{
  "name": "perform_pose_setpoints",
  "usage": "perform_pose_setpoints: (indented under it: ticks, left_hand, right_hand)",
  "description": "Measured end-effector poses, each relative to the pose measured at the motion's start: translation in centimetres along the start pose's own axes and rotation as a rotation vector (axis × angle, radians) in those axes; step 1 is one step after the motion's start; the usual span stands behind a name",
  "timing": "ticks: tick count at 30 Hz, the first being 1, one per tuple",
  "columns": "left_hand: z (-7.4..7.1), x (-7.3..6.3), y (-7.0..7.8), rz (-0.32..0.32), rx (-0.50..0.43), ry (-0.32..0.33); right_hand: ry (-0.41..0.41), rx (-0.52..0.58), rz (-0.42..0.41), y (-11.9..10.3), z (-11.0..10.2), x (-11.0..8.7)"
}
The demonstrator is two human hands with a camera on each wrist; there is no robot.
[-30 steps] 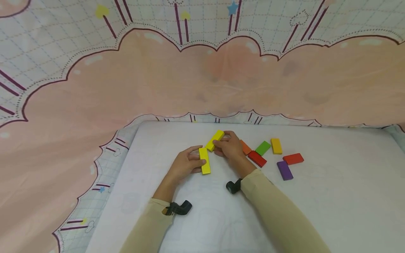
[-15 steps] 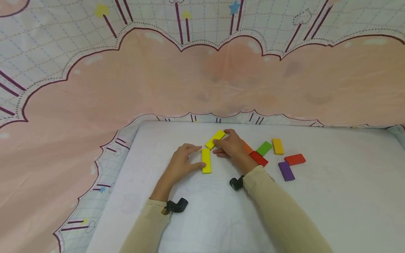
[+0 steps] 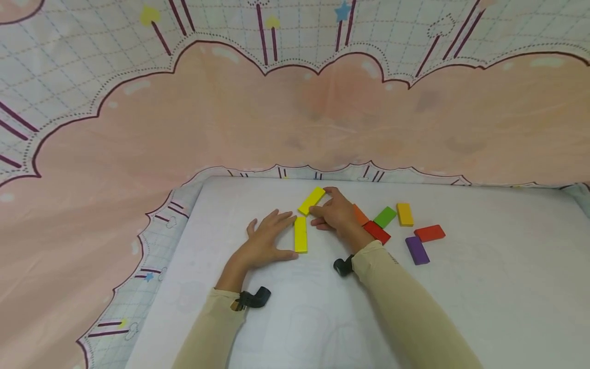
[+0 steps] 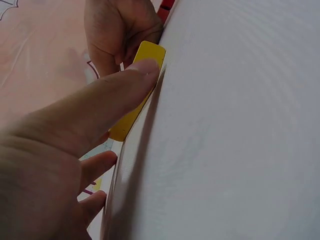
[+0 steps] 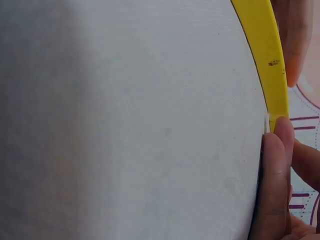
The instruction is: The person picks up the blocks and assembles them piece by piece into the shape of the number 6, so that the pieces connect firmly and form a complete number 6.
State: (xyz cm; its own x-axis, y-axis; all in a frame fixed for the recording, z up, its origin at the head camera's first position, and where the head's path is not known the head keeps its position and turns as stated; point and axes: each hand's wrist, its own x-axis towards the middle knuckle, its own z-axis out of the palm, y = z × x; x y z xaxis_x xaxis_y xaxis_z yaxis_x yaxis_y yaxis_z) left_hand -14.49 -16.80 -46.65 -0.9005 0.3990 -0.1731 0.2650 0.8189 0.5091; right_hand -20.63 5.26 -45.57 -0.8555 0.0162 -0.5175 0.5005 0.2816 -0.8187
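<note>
Two yellow rectangular blocks lie near each other on the white tabletop in the head view. Beside the near yellow block (image 3: 301,236) is my left hand (image 3: 262,243), its thumb and index finger spread toward the block's two ends. In the left wrist view the thumb (image 4: 120,95) overlaps a yellow block (image 4: 150,50). My right hand (image 3: 338,212) pinches the far yellow block (image 3: 311,200), which sits slanted just beyond the near one. Yellow shows along the upper right of the right wrist view, with fingertips (image 5: 284,132) at its lower end.
To the right of my right hand lie an orange block (image 3: 360,214), a red block (image 3: 377,232) and a green block (image 3: 384,217). Farther right are an amber block (image 3: 405,214), another red block (image 3: 429,233) and a purple block (image 3: 417,250). Patterned cloth borders the white tabletop (image 3: 498,287).
My left hand has loosened from the near yellow block and spread its fingers wider. The near block has shifted slightly right. My right hand has nudged the far block slightly up and left.
</note>
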Motion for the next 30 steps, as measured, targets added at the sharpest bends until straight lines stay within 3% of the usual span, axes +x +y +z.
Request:
perform_pose_setpoints:
  ticks: [14,24,30]
  left_hand:
    - [0.15,0.25,-0.1,0.016,-0.031,-0.016]
    - [-0.1,0.21,-0.03,0.047,0.028,0.057]
    - [-0.08,0.23,-0.03,0.025,0.011,0.051]
  right_hand:
    - [0.007,-0.093,-0.02,-0.19,0.12,0.05]
    - [-0.005,-0.133,-0.008,-0.3,0.2,0.25]
    - [-0.018,-0.129,-0.014,-0.24,0.19,0.29]
